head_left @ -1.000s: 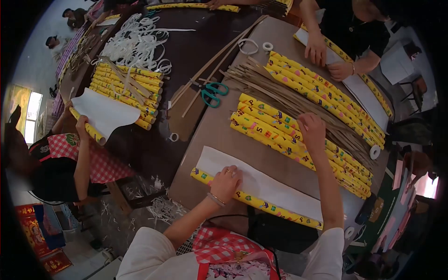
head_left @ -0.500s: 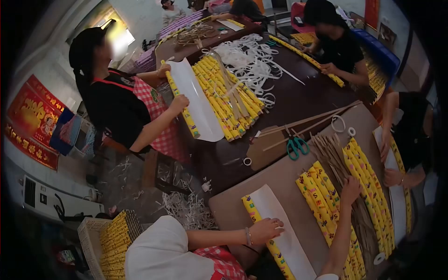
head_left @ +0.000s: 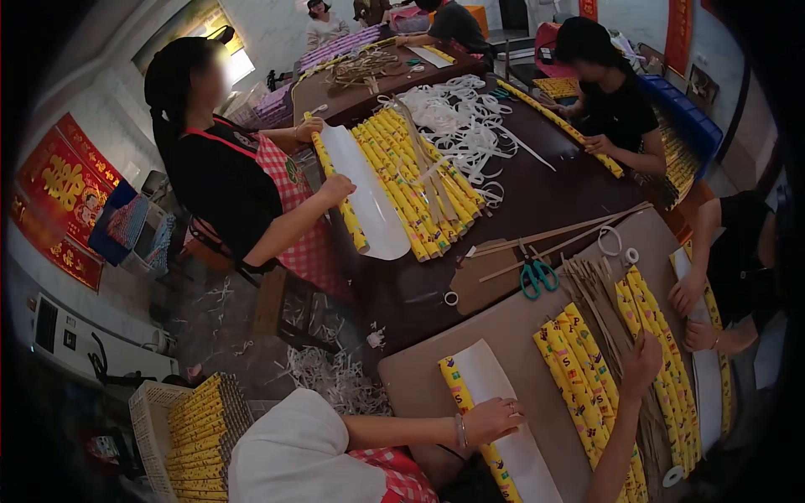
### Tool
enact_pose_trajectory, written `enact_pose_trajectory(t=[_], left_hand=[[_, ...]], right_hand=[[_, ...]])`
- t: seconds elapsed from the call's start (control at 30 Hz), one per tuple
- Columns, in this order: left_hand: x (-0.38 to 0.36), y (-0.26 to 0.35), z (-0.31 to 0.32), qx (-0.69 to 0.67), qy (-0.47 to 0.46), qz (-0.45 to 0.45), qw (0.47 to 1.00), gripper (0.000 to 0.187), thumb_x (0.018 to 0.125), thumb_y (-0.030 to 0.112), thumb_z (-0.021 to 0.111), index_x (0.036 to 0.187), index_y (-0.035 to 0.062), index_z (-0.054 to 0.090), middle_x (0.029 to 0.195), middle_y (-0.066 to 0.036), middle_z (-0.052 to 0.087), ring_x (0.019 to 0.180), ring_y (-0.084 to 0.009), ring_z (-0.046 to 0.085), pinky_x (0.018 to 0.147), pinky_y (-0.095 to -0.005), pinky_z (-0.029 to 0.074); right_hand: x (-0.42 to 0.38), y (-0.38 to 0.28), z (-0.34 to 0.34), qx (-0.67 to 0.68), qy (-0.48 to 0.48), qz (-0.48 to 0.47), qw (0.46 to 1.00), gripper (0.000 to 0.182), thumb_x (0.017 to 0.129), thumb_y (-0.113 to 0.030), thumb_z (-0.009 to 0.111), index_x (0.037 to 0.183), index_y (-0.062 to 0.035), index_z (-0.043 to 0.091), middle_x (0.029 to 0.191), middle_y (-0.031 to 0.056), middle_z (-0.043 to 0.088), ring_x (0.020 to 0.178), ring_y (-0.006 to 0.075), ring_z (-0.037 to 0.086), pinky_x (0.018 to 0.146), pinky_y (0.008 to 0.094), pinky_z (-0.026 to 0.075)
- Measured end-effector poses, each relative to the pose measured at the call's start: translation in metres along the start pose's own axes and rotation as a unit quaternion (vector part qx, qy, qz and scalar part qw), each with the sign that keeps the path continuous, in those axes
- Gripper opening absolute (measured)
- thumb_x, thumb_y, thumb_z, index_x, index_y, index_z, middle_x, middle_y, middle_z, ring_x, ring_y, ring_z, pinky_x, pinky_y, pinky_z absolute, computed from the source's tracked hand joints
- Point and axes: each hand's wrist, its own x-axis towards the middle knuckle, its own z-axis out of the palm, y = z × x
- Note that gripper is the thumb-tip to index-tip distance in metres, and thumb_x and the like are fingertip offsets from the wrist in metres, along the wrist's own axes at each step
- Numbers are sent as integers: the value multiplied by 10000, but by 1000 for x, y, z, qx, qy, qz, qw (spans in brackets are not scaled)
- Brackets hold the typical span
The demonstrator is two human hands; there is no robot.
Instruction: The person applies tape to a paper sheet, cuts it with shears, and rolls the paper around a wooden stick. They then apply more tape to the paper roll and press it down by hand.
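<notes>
My left hand lies across a white-backed sheet whose long edge is rolled into a yellow printed tube. Its fingers rest on the white side, slightly bent and not wrapped round the roll. Above a bundle of brown strips is my right hand, fingers drawn together and pointing away from me; anything between them is too small to make out. Yellow printed rolls lie left of that hand, and more yellow rolls lie to its right.
Green-handled scissors and tape rolls lie beyond the strips. A person in a checked apron holds a sheet at the left; other people work opposite and at the right. A crate of yellow rolls stands at lower left.
My right hand has lifted slightly and shifted toward me from the far part of the brown strips. My left hand stays on the sheet. The view has tilted a little.
</notes>
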Motion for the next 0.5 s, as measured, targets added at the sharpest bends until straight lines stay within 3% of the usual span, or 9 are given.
enact_pose_trajectory(t=[0.07, 0.2, 0.27, 0.3, 0.37, 0.5], left_hand=[[2, 3, -1, -43, 23, -13, 999, 289, 840, 182, 625, 1107, 82, 579, 1081, -91, 577, 1013, -275, 551, 865, -371, 453], [12, 21, -28, -162, -5, -96, 982, 420, 896, 220, 608, 1284, 97, 503, 1101, -105, 586, 1051, -277, 557, 887, -362, 453], [22, 35, -55, -364, 41, -184, 912, 465, 927, 273, 583, 1337, 85, 473, 1059, -90, 611, 994, -216, 581, 859, -305, 462], [24, 33, -55, -365, 41, -183, 912, 465, 927, 273, 583, 1337, 85, 473, 1059, -90, 611, 994, -216, 581, 859, -305, 462], [27, 27, -52, -551, 104, -199, 804, 392, 942, 267, 569, 1252, 29, 535, 959, -52, 618, 889, -130, 583, 788, -245, 469], [26, 23, -62, -536, 75, -283, 792, 319, 951, 269, 556, 1124, 6, 606, 831, -13, 611, 749, -72, 567, 698, -221, 466]], right_hand=[[5, -19, -31, 100, -28, 5, 995, 176, 925, -101, 584, 1092, -55, 618, 900, 78, 608, 712, 182, 584, 569, 320, 466], [-3, -82, -92, 98, -37, -101, 989, 221, 873, -30, 607, 1093, -19, 619, 797, 102, 587, 632, 230, 567, 499, 358, 445], [-14, -117, -122, 123, -88, -125, 981, 306, 808, 16, 640, 1112, -11, 609, 783, 104, 589, 595, 245, 559, 482, 341, 440], [-23, -128, -133, 128, -124, -135, 975, 348, 778, 32, 652, 1120, -6, 604, 777, 107, 590, 586, 255, 558, 482, 329, 439], [-37, -151, -148, 168, -174, -115, 963, 281, 818, 3, 645, 1095, 3, 597, 769, 73, 591, 571, 190, 552, 479, 286, 431], [-38, -197, -182, 141, -223, -46, 963, 242, 817, -30, 654, 1058, -22, 632, 797, 81, 597, 618, 212, 584, 521, 293, 459]])
